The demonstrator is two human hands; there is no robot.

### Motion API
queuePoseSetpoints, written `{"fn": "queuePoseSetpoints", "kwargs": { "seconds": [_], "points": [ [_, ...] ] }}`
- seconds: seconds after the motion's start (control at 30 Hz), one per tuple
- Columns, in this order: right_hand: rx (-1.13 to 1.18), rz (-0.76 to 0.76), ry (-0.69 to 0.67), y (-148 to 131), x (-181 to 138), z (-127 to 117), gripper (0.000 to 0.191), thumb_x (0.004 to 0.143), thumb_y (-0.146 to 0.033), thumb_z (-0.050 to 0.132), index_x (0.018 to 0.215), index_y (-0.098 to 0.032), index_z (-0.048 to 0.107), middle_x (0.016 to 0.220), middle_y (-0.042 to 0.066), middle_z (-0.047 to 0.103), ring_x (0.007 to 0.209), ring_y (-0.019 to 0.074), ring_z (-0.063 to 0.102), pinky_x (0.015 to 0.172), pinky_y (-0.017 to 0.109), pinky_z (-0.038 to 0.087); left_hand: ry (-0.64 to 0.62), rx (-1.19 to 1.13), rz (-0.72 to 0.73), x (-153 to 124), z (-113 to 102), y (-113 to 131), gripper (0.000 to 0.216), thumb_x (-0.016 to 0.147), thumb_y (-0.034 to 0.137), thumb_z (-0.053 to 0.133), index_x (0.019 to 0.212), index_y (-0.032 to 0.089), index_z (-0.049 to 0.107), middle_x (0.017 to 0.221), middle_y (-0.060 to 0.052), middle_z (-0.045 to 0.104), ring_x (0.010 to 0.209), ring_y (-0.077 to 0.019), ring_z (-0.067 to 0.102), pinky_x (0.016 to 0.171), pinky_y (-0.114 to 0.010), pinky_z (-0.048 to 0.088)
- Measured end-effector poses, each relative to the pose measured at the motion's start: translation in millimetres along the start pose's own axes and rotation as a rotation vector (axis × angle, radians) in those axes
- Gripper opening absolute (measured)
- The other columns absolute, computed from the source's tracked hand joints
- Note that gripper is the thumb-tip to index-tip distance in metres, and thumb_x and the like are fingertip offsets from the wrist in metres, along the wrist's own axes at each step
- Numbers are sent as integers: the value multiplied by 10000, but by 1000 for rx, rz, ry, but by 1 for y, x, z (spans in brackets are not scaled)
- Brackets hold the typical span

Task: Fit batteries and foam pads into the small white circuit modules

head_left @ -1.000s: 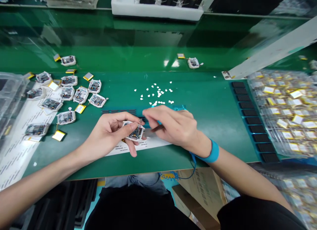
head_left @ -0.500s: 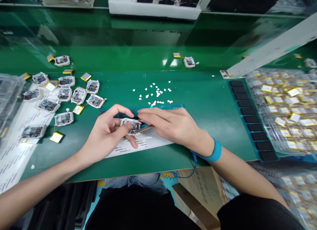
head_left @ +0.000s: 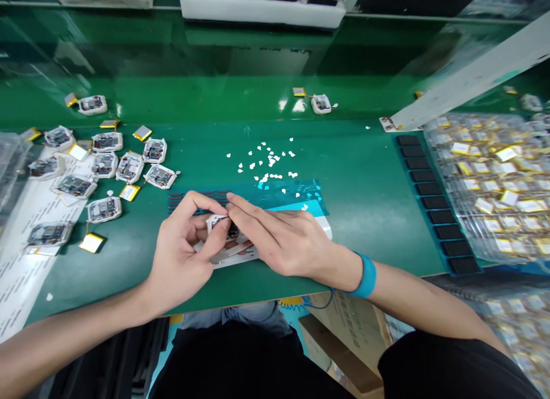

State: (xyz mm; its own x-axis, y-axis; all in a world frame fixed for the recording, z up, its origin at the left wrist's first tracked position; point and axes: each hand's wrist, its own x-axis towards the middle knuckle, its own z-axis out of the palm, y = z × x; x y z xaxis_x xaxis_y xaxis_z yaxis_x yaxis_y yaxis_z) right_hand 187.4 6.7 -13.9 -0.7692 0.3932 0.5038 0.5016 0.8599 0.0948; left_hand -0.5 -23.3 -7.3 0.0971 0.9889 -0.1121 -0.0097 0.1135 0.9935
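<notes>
My left hand (head_left: 184,253) is curled around a small white-framed circuit module (head_left: 217,222), thumb and forefinger pinching it just above a white label sheet (head_left: 240,256). My right hand (head_left: 279,238) lies over the module's right side, fingers pressed together on it; a thin tool shows under that hand in the earlier frames but is hidden now. A blue strap (head_left: 365,276) circles my right wrist. A blue film strip (head_left: 283,194) carrying black pads lies just beyond both hands.
Several similar modules with gold batteries (head_left: 107,164) are scattered at the left, one more module (head_left: 321,103) at the back. White paper bits (head_left: 268,161) litter the green mat. A blue tray of black pads (head_left: 433,207) and bagged batteries (head_left: 494,181) fill the right side.
Both hands dropped closer to the mat and toward me. My right fingers slid left over the module, covering the thin tool. More of the blue film shows behind them.
</notes>
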Motion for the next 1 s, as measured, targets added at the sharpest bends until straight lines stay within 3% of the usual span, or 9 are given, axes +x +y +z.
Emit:
{"fn": "queuePoseSetpoints", "kwargs": {
  "seconds": [0.1, 0.23, 0.3, 0.43, 0.7, 0.87, 1.0],
  "points": [
    [80, 17, -38, 3, -1, -2, 373, 989, -58, 364, 1269, -20, 608, 1319, 187, 675, 993, 186, 761, 498, 219, 569, 45, 1, 44, 2, -2, 0, 160, 881, 289, 716, 854, 258, 562, 534, 71, 580, 393, -109, 533, 381, -219, 452],
    [398, 154, -14, 7, 0, -1, 323, 997, -70, 401, 1210, -70, 644, 1263, 115, 727, 1120, 155, 723, 677, 191, 609, -8, 19, 78, 2, -5, -4, 147, 888, 256, 713, 875, 260, 566, 650, 45, 680, 475, -157, 677, 442, -252, 573],
    [536, 231, 37, 8, 1, 1, 225, 1016, -142, 490, 1141, -93, 670, 1148, 85, 771, 1023, 138, 749, 746, 187, 600, -46, 30, 91, 1, -6, -7, 144, 892, 232, 706, 893, 252, 563, 689, 35, 713, 520, -183, 723, 465, -261, 601],
    [703, 383, 113, 6, 4, 5, 144, 984, -271, 642, 1031, -144, 690, 804, -32, 766, 631, 51, 688, 580, 146, 509, -75, 43, 180, 1, -5, -8, 113, 912, 173, 655, 921, 224, 555, 729, 29, 732, 546, -186, 747, 458, -243, 608],
    [289, 190, 91, 6, 0, 1, 147, 995, -156, 531, 1022, -153, 676, 1082, 11, 793, 850, 90, 761, 505, 201, 484, -88, 15, 119, 4, -8, -5, 96, 933, 208, 657, 924, 203, 562, 672, 33, 697, 517, -161, 728, 448, -210, 602],
    [257, 128, 18, 6, -2, -2, 204, 971, -53, 477, 1089, -108, 634, 1197, 91, 758, 975, 133, 767, 547, 208, 544, -111, 70, 101, 5, -10, -2, 60, 939, 218, 632, 908, 201, 584, 666, 25, 681, 510, -144, 705, 430, -206, 589],
    [319, 181, -4, 6, 0, -1, 176, 996, -79, 452, 1050, -134, 610, 1157, 60, 773, 1015, 136, 760, 532, 213, 531, -142, 139, 108, 6, -11, 0, 54, 943, 180, 603, 897, 200, 581, 646, 40, 660, 442, -123, 667, 401, -195, 557]
  ]
}}
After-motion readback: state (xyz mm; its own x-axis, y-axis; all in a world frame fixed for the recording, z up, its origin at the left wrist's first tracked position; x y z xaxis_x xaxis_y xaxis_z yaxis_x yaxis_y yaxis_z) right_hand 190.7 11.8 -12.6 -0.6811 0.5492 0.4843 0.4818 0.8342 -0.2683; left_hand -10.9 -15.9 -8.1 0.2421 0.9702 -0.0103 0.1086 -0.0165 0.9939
